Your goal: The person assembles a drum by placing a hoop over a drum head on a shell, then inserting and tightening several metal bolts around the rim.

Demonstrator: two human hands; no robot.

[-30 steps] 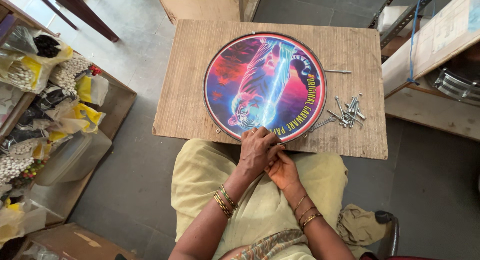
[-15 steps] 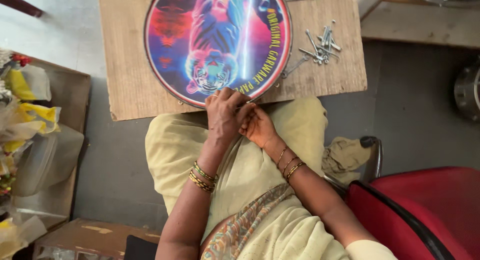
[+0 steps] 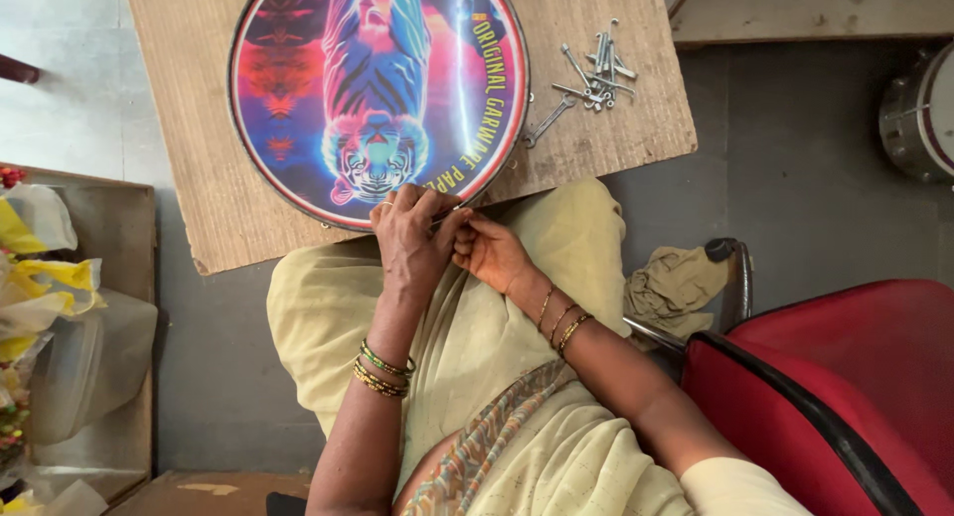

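**Round printed drum at the bench's near edge, both hands on its rim**

The drum [image 3: 378, 89] lies flat on the wooden bench [image 3: 199, 218], its bright tiger-printed face up and its near rim overhanging the bench edge toward the person's lap. Judged from its look, it is a thin skin stretched on a stiff hoop: light to lift, rigid at the edge, but the face would dent or puncture under a point. The dark rim is the safe place to take hold; the printed skin is smooth and likely slippery.

The left hand [image 3: 407, 240] lies over the drum's near rim, fingers curled together against the edge. The right hand [image 3: 489, 253] is just beside it, touching it, fingers pinched together at the rim, apparently on something small and thin; what it is cannot be told.

Right of the drum, on the bench, lies a loose heap of metal bolts [image 3: 596, 71], and a small spanner [image 3: 547, 122] rests between the heap and the drum's rim. Further right of the drum, off the bench, stands a red chair [image 3: 855, 377] with a crumpled cloth [image 3: 676, 283] near it.
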